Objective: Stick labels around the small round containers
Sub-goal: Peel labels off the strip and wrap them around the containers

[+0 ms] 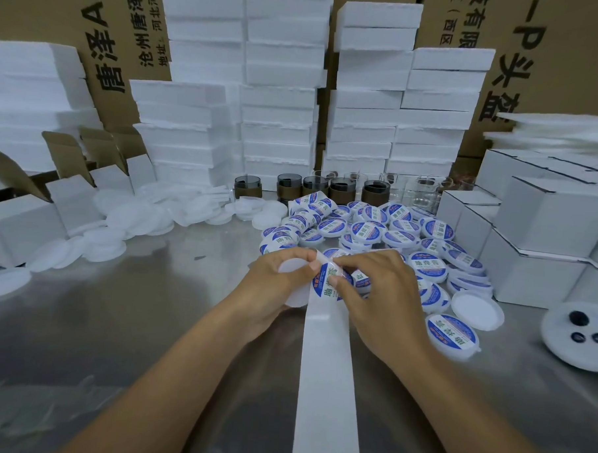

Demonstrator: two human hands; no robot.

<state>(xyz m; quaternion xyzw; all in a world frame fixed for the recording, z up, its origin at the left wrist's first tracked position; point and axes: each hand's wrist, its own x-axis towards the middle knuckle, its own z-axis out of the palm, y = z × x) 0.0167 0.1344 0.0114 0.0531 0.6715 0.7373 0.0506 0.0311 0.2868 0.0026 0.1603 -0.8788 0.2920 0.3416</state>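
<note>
My left hand [274, 287] grips a small white round container [294, 267] above the steel table. My right hand [373, 287] pinches a blue and white oval label [327, 282] at the top of a long white backing strip [325, 381]. The strip hangs down toward me between my forearms. The label lies right beside the container, between both thumbs. A pile of several labelled containers [366, 229] lies just behind my hands. One labelled container [452, 332] and one plain white container [477, 309] lie to the right.
Several plain white lids and containers [119, 225] are scattered at the left. Dark jars [340, 190] and clear glasses [422, 190] stand behind the pile. White cartons [536, 243] stack at the right, foam blocks [279, 105] at the back. A white plate [580, 334] holds dark pieces.
</note>
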